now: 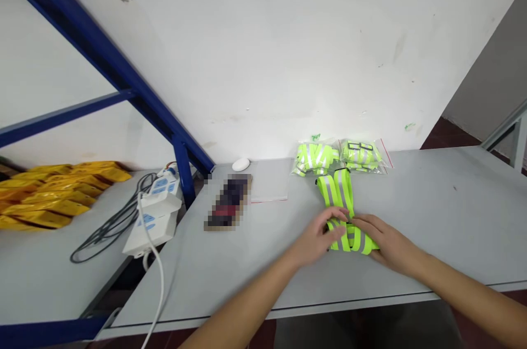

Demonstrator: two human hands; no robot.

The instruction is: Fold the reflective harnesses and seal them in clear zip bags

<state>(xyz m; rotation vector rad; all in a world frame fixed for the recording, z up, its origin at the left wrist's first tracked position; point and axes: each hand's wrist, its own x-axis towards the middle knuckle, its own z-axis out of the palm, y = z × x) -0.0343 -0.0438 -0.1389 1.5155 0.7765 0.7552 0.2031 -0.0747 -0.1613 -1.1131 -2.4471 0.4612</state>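
Note:
A neon-yellow reflective strap harness (341, 195) with grey stripes lies folded on the grey table, its far end stretching toward the wall. My left hand (319, 236) is at the harness's left side, fingers curled over the straps and thumb against them. On the right side, my right hand (391, 245) grips the folded part, fingers on top and thumb low at its edge. Part of the harness is hidden under my fingers. Just beyond it are two clear bags of similar yellow straps, a left bag (315, 157) and a right bag (362, 156).
Left of the hands are a pixelated flat object (228, 203), a clear flat bag (269, 181) and a white oval object (241, 164). Power strips (156, 217) with cables sit by a blue metal frame (183, 168). Yellow packages (53, 192) lie farther left. A white wall stands behind.

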